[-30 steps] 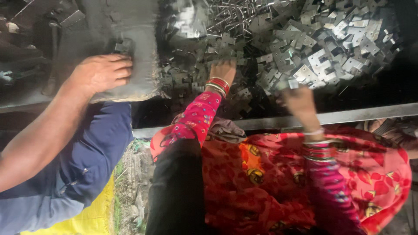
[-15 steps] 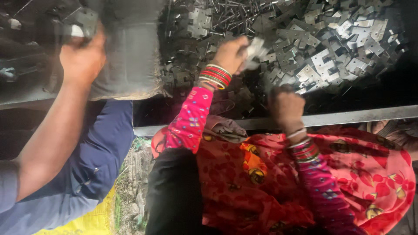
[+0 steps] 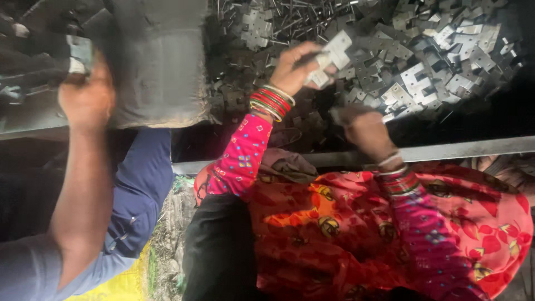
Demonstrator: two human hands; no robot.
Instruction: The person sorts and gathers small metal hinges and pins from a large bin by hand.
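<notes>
Left hand [image 3: 292, 64] risen, pinching pale flat metal bracket [image 3: 333, 50]; right hand [image 3: 362, 125] fisted, contents unclear.

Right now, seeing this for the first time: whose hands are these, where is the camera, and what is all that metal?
No machine here: a camera on a person's head looks down over their red lap. Their left hand, with bangles, pinches small metal plates. Their right hand is over the pile of plates; blur hides whether it holds any. At the far left, a co-worker's hand, on a blue-sleeved arm, touches a grey block.
</notes>
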